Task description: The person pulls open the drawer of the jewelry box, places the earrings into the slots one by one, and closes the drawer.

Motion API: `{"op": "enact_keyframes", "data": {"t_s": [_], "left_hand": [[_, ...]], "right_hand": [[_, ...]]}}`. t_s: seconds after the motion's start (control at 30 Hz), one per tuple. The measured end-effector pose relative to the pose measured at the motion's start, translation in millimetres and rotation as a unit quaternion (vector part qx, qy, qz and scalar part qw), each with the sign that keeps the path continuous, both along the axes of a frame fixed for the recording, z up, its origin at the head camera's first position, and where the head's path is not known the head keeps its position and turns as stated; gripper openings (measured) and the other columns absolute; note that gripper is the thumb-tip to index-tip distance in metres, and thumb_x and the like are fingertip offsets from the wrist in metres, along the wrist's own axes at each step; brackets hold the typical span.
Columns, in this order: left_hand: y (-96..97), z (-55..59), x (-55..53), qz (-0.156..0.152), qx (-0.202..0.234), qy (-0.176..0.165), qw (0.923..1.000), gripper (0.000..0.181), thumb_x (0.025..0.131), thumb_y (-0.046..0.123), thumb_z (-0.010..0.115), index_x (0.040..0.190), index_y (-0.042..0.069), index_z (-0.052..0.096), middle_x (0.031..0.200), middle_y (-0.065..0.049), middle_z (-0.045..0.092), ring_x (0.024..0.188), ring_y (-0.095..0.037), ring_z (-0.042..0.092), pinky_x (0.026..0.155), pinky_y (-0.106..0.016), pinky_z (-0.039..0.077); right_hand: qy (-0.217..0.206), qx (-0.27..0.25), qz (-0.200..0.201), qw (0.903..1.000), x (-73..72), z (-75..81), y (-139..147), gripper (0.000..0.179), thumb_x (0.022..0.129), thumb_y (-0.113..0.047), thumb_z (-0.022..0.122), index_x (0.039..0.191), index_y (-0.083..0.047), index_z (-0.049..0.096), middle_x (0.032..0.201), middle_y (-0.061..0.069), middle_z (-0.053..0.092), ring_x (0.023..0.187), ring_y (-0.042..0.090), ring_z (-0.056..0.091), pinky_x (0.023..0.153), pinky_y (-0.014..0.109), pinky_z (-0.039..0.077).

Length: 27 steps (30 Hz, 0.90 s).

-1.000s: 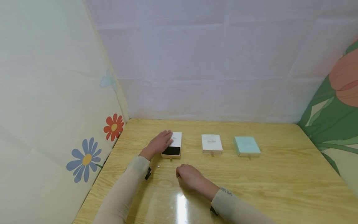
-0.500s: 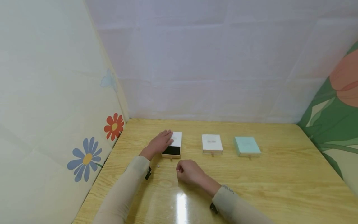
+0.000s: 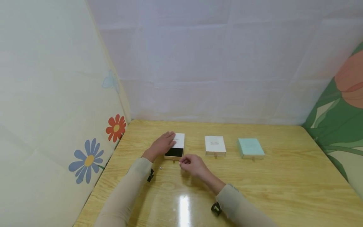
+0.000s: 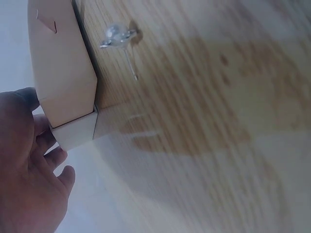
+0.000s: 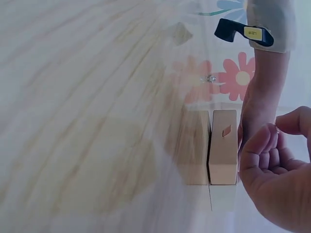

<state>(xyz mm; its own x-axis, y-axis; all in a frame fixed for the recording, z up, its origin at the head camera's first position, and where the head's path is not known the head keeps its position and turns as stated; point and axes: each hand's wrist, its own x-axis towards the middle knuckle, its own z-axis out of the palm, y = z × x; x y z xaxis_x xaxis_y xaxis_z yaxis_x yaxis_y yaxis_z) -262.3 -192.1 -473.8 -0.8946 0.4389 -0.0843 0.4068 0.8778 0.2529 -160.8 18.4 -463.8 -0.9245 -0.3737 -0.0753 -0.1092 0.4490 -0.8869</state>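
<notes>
My left hand point(image 3: 163, 143) holds the left white drawer box point(image 3: 179, 138), fingers over its top and left edge. The box's drawer is pulled partly out towards me, showing a black lining point(image 3: 174, 152). Close to the drawer's front right corner, my right hand point(image 3: 194, 164) pinches a small glinting earring point(image 5: 277, 130) between thumb and forefinger, mostly hidden by the fingertips. A pearl stud earring point(image 4: 116, 35) with a thin metal pin lies on the table below the box; in the head view this earring point(image 3: 160, 168) is a tiny bright spot near my left wrist.
To the right stand a second white drawer box point(image 3: 215, 144) and a mint-green one point(image 3: 251, 147), both closed, with ribbon tabs facing me. The wooden table point(image 3: 283, 183) is glossy and reflects light. Flower-printed cloth point(image 3: 88, 160) hangs on the left, and a plain sheet point(image 3: 198, 63) behind.
My right hand has moved up and away from me, from the table in front to beside the drawer, pinching the small earring. My left hand has stayed on the box.
</notes>
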Motion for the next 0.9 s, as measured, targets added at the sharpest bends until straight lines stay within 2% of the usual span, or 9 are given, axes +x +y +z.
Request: {"op": "enact_keyframes", "data": {"t_s": [0.23,0.43,0.6,0.9], "left_hand": [[-0.1,1.7,1.1,-0.003,-0.002,0.003,1.0,0.057,0.112,0.035,0.035,0.158,0.002,0.029,0.166,-0.014,0.026,0.154,-0.033,0.019,0.127,-0.046,0.018],[0.8,1.2,1.2,-0.002,-0.003,0.001,1.0,0.057,0.112,0.035,0.035,0.158,0.002,0.03,0.166,-0.014,0.026,0.154,-0.033,0.019,0.127,-0.045,0.017],[0.7,0.0,0.3,-0.003,0.0,0.005,1.0,0.057,0.112,0.034,0.036,0.158,0.001,0.031,0.165,-0.015,0.027,0.154,-0.033,0.02,0.127,-0.045,0.018],[0.8,0.1,-0.5,-0.001,0.001,0.006,1.0,0.057,0.111,0.035,0.037,0.158,0.002,0.031,0.165,-0.014,0.027,0.154,-0.033,0.02,0.127,-0.045,0.019]], "right_hand": [[-0.069,-0.04,-0.021,0.9966,-1.2,5.8,-3,0.019,0.091,-0.013,0.071,0.107,-0.002,0.071,0.091,0.004,0.069,0.077,0.015,0.063,0.069,0.029,0.056],[-0.096,-0.062,-0.025,0.9931,-7.4,2.1,-6,0.02,0.09,-0.011,0.072,0.108,-0.001,0.071,0.092,0.006,0.069,0.079,0.016,0.063,0.073,0.032,0.058],[-0.095,-0.064,-0.025,0.9931,-13.2,0.7,-8,0.018,0.09,-0.01,0.072,0.106,-0.002,0.071,0.093,0.006,0.069,0.079,0.016,0.062,0.072,0.029,0.056],[-0.066,-0.053,-0.033,0.9959,-18.8,1.9,-14,0.012,0.092,-0.011,0.072,0.101,-0.004,0.072,0.09,0.004,0.071,0.076,0.014,0.063,0.066,0.026,0.054]]}}
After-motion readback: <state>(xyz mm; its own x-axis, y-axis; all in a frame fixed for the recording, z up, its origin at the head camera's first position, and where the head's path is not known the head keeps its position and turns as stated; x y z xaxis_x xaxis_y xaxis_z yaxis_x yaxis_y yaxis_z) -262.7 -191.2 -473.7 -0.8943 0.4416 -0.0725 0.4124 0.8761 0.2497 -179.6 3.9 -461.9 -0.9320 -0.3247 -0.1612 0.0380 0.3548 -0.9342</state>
